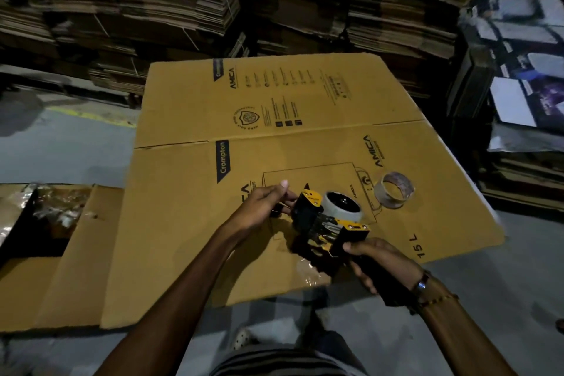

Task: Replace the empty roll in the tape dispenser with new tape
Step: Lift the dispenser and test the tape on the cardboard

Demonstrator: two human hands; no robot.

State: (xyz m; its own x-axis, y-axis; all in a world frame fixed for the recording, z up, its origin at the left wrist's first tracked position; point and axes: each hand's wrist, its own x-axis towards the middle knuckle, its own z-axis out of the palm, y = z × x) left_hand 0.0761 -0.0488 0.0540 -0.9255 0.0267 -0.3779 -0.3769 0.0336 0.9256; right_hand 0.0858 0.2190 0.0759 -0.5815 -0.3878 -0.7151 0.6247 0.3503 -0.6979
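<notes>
I hold a black and yellow tape dispenser (320,229) low over a flattened cardboard box (305,119). My right hand (375,262) grips its handle from below. My left hand (265,204) pinches the dispenser's front end, thumb raised. A full roll of clear tape (341,207) sits on the dispenser's hub, just behind the yellow plate. An empty roll core (395,189), thin and see-through, lies on the cardboard to the right of the dispenser, apart from both hands.
An open box (52,217) with crumpled clear plastic inside lies at the left. Tall stacks of flattened cartons (274,0) line the back. Printed boxes (525,70) are stacked at the right. Grey floor (61,146) surrounds the cardboard.
</notes>
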